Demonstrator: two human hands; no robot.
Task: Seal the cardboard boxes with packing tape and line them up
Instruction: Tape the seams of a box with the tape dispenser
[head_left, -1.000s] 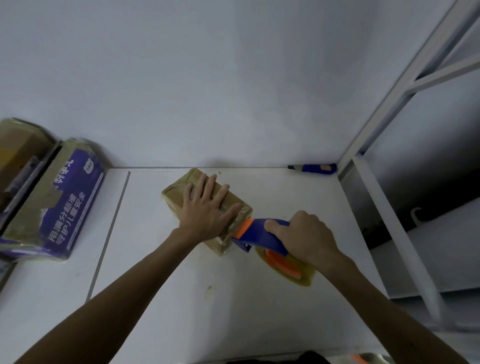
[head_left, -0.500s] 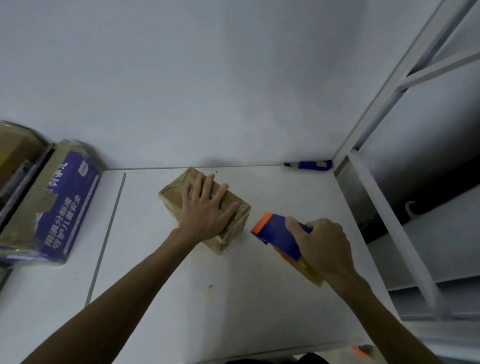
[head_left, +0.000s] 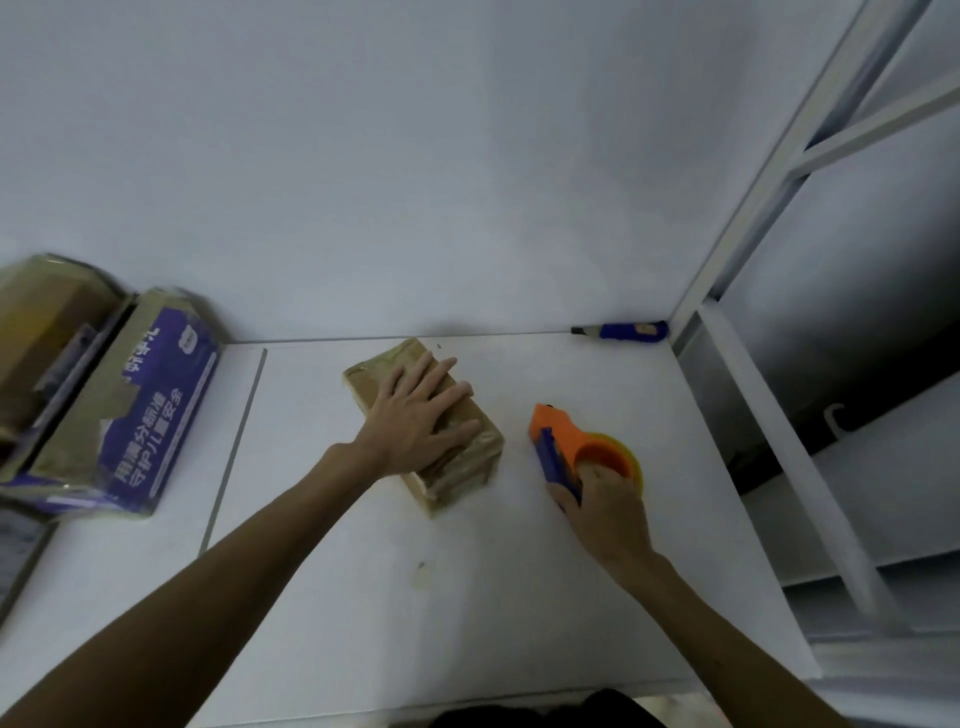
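A small brown cardboard box (head_left: 462, 467), wrapped in glossy tape, lies at an angle on the white table (head_left: 467, 597). My left hand (head_left: 415, 421) rests flat on its top with fingers spread. To the right of the box, an orange and blue tape dispenser (head_left: 566, 441) with a roll of tape lies on its side on the table. My right hand (head_left: 605, 509) grips its near end, fingers curled round the handle and roll. A purple and brown printed box (head_left: 130, 415) stands at the far left against the wall, beside another brown box (head_left: 36, 322).
A blue utility knife (head_left: 626, 331) lies at the table's back right corner by the wall. A white metal shelf frame (head_left: 753, 374) borders the table on the right. A seam (head_left: 234, 447) runs between two table tops left of the small box.
My right hand has pulled the dispenser away from the box's end, turned it and lowered it onto its side on the table. My left hand has stayed on the box.
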